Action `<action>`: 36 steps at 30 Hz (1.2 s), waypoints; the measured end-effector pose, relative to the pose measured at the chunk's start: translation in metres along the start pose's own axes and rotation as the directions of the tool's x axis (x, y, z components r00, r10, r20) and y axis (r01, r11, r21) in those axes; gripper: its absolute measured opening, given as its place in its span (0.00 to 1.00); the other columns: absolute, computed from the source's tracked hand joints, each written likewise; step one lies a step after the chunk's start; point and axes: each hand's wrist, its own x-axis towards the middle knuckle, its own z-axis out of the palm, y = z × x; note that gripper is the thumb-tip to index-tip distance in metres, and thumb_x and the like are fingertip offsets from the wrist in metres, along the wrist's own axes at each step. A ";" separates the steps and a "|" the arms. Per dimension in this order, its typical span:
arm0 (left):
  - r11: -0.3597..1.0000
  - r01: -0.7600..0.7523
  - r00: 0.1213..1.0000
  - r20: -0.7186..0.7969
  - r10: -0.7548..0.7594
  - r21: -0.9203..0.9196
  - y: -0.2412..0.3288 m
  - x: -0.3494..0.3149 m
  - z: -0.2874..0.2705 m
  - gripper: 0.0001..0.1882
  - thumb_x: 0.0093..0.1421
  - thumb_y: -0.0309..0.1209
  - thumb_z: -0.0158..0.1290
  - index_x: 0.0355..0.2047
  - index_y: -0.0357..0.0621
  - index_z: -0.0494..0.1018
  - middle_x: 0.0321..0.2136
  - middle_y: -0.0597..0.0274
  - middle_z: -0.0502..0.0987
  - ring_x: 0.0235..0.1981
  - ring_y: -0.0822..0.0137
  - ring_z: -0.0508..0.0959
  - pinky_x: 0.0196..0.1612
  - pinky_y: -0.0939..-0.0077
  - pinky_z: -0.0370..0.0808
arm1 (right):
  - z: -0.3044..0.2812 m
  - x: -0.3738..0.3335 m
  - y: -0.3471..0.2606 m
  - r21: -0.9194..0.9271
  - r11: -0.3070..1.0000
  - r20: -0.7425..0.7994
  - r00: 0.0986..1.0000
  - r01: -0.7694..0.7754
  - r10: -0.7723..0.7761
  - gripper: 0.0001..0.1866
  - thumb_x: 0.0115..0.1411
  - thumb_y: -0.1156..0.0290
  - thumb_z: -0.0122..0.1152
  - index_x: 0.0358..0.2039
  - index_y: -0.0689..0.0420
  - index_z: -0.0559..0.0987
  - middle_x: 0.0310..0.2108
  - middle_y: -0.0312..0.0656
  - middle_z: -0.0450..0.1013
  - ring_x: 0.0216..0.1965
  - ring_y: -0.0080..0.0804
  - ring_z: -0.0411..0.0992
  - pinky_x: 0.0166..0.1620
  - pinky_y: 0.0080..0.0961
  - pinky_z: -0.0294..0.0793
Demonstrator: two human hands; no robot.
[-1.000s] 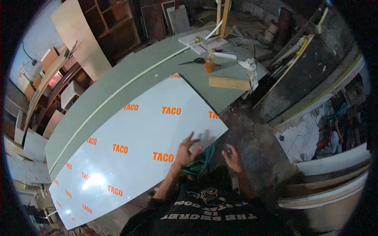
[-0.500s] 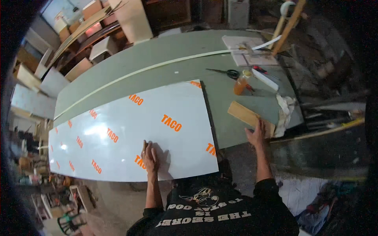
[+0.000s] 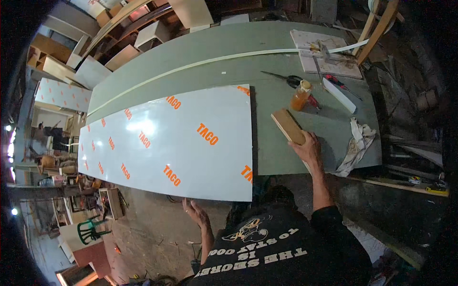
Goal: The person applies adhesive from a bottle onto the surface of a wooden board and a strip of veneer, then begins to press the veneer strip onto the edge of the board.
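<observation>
A long, glossy white panel (image 3: 205,157) with orange lettering lies on a grey-green worktop (image 3: 229,47). My right hand (image 3: 309,150) is closed round the near end of a tan wooden block (image 3: 288,125), which is tilted up beside the panel's right end. My left hand (image 3: 196,213) is just off the panel's near long edge, fingers apart and nothing in them. Whether its fingertips touch the edge, I cannot tell. Beyond the block stands a bottle of amber liquid (image 3: 300,97), with black-handled scissors (image 3: 288,80) behind it.
A crumpled whitish cloth (image 3: 354,145) lies at the worktop's right side. Farther back are a white strip (image 3: 339,95), a red-handled tool (image 3: 335,81) and a pale board (image 3: 329,59). A long pale edging strip (image 3: 200,66) crosses the worktop. A green chair (image 3: 88,229) stands at lower left.
My right hand has taken hold of the wooden block and raised it from the worktop. My left hand has come off the panel's face to its near edge. The view has shifted.
</observation>
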 end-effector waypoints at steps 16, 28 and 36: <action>0.499 0.590 0.798 0.554 -0.237 -0.635 -0.012 -0.010 0.015 0.24 0.70 0.49 0.45 0.54 0.43 0.65 0.43 0.60 0.74 0.37 0.64 0.77 0.38 0.67 0.75 | 0.057 -0.035 -0.010 -0.166 0.967 -0.163 0.961 0.195 -0.222 0.45 0.51 0.61 0.72 0.66 0.55 0.59 0.62 0.55 0.58 0.63 0.53 0.58 0.62 0.55 0.58; 0.625 0.543 0.827 0.485 -0.283 -0.561 0.022 -0.055 0.030 0.34 0.65 0.43 0.54 0.66 0.43 0.57 0.55 0.57 0.71 0.47 0.62 0.76 0.47 0.61 0.74 | 0.031 0.019 0.013 0.007 0.944 -0.110 0.938 0.330 -0.328 0.44 0.49 0.64 0.73 0.63 0.60 0.62 0.59 0.55 0.62 0.60 0.54 0.61 0.62 0.47 0.62; 0.245 0.672 0.668 0.430 -0.607 -0.698 0.062 -0.044 0.067 0.23 0.66 0.53 0.49 0.39 0.44 0.72 0.28 0.64 0.72 0.30 0.68 0.73 0.33 0.65 0.70 | 0.024 0.021 0.013 -0.147 0.884 0.036 0.895 0.444 -0.444 0.44 0.49 0.65 0.73 0.63 0.60 0.62 0.61 0.57 0.58 0.62 0.57 0.58 0.63 0.51 0.59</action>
